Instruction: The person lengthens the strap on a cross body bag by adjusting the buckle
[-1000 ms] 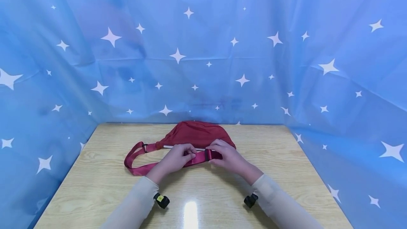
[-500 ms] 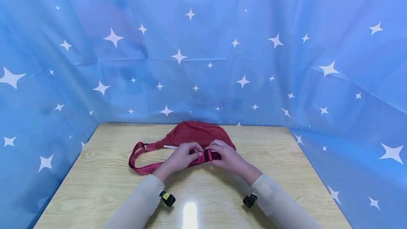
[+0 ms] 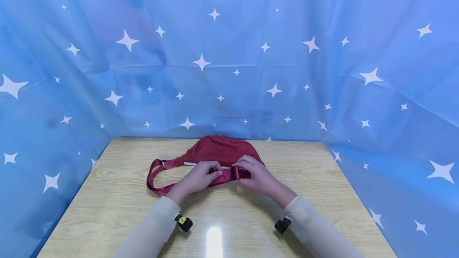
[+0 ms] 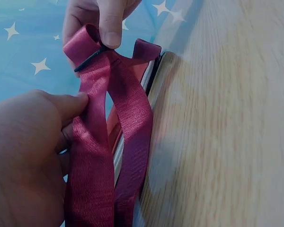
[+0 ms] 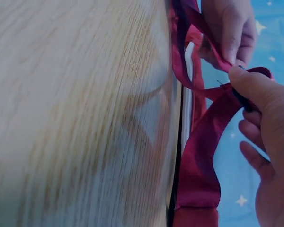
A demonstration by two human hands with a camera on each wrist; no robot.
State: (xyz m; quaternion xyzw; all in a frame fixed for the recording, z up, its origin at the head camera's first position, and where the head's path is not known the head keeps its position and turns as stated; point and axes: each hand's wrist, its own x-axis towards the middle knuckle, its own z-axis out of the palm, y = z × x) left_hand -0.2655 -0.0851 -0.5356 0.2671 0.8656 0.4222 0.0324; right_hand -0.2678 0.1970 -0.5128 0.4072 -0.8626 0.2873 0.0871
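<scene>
A dark red waist bag (image 3: 224, 148) lies at the far side of the table, its zip side towards me. Its crimson webbing strap (image 4: 92, 189) loops round in front, lifted a little off the wood. My left hand (image 3: 201, 174) pinches the strap between thumb and fingers, left of the black slider buckle (image 3: 234, 172). My right hand (image 3: 259, 175) holds the strap at that slider; in the right wrist view the thumb presses on the slider's edge. Beyond the slider the webbing bulges in a small loop. The right fingers partly hide the strap's end at the bag.
A second black slider (image 3: 163, 165) sits on the strap near the bag's left end. The light wooden table (image 3: 305, 178) ends at the back against a blue star-printed curtain (image 3: 229, 71). A bright reflection lies near the front.
My left hand slid right along the strap towards the slider, then back left. The strap's left loop has drawn slightly to the right. My right hand has stayed nearly still at the slider.
</scene>
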